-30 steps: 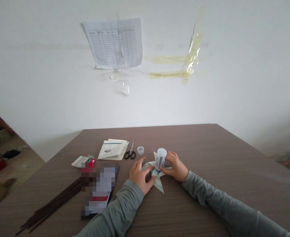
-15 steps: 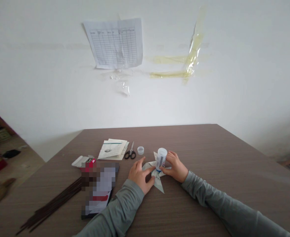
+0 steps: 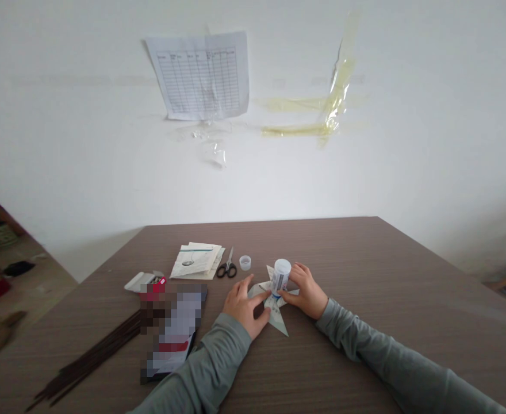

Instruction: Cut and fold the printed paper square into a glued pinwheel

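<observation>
A folded paper star lies on the brown table in front of me. My right hand is wrapped round a white glue bottle, held tip-down against the middle of the star. My left hand rests on the star's left side, fingers pressing the paper flat. The bottle's small cap sits apart, a little behind my left hand.
Black-handled scissors and a stack of papers lie behind my hands. A blurred printed sheet, a small white and red box and a bundle of thin dark sticks lie left. A printed table sheet hangs on the wall.
The glue bottle has shifted very slightly left over the star. Both hands stay in nearly the same place.
</observation>
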Motion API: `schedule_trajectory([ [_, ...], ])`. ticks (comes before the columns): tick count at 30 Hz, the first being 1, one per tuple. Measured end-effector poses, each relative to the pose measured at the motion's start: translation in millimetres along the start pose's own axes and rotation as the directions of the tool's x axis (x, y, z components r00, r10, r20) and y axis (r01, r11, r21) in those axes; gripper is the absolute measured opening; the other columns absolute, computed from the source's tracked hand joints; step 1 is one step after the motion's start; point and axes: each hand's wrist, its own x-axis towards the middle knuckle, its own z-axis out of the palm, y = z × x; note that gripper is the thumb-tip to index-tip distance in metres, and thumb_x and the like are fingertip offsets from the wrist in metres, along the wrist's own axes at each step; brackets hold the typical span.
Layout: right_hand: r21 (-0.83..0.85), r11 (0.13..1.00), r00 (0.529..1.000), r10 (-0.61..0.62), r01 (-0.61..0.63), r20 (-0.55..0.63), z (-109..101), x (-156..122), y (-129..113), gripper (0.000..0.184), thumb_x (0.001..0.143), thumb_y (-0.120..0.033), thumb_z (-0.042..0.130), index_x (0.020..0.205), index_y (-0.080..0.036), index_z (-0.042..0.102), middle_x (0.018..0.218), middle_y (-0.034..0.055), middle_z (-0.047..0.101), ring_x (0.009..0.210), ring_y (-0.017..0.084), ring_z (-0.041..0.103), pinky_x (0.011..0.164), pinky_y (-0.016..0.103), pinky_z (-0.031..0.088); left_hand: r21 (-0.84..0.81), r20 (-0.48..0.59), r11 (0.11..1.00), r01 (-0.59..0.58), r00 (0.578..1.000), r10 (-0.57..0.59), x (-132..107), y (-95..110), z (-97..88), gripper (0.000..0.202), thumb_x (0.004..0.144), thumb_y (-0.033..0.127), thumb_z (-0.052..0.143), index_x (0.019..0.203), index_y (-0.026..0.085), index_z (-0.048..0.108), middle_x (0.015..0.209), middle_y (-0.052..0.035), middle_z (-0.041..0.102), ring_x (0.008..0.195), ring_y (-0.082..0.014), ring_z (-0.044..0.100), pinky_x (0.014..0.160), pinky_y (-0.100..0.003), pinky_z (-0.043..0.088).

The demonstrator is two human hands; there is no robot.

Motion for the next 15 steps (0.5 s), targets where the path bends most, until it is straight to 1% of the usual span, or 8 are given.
schedule_trajectory([
  [4,-0.014,1.0,1.0,-0.012,0.013,0.027,-1.1,0.3,-1.8,0.013,0.102,-0.033,0.096,0.111,-0.031,0.087,0.108,0.0061,0.091,0.109,0.035,0.085,0.133,0.07,0.064,-0.004,-0.006,1.0,0.013,1.0,-0.013,0.5,0.7,0.1,0.049,0.104,0.039,0.099,0.153,0.041,0.101,0.191,-0.0164,0.075,0.166,-0.0514,0.076,0.142,-0.08,0.063],
  [8,0.02,1.0,1.0,0.014,-0.014,0.008,-0.8,0.7,-2.1,0.014,0.101,-0.033,0.097,0.111,-0.031,0.088,0.107,0.0065,0.091,0.108,0.036,0.086,0.133,0.073,0.063,-0.01,0.02,1.0,0.013,1.0,-0.013,1.5,0.5,0.3,0.049,0.107,0.045,0.095,0.156,0.04,0.1,0.193,-0.0206,0.072,0.167,-0.0535,0.075,0.143,-0.078,0.062],
  [10,0.072,0.996,0.999,0.048,-0.047,-0.01,-1.1,1.1,-2.3,0.018,0.097,-0.033,0.101,0.11,-0.032,0.09,0.108,0.0068,0.092,0.11,0.037,0.088,0.134,0.073,0.064,-0.009,0.035,1.0,0.018,0.999,-0.018,1.6,0.4,-0.1,0.05,0.108,0.047,0.094,0.157,0.039,0.1,0.194,-0.022,0.071,0.169,-0.0547,0.074,0.145,-0.08,0.06],
  [12,0.118,0.99,0.996,0.085,-0.081,-0.025,-2.9,2.0,-3.1,0.019,0.093,-0.035,0.104,0.108,-0.032,0.091,0.11,0.0076,0.093,0.112,0.039,0.09,0.13,0.071,0.067,-0.012,0.045,1.0,0.026,0.999,-0.026,1.5,1.2,-1.5,0.05,0.109,0.048,0.093,0.157,0.039,0.099,0.194,-0.021,0.071,0.169,-0.0547,0.073,0.145,-0.081,0.059],
  [15,0.229,0.959,0.981,0.186,-0.169,-0.056,-8.3,4.1,-5.9,0.021,0.096,-0.046,0.103,0.109,-0.031,0.094,0.111,0.0089,0.096,0.11,0.041,0.092,0.116,0.064,0.076,-0.019,0.065,0.999,0.048,0.997,-0.047,1.9,4.9,-6.2,0.051,0.109,0.049,0.092,0.159,0.042,0.098,0.194,-0.0182,0.071,0.172,-0.0537,0.072,0.147,-0.08,0.056],
])
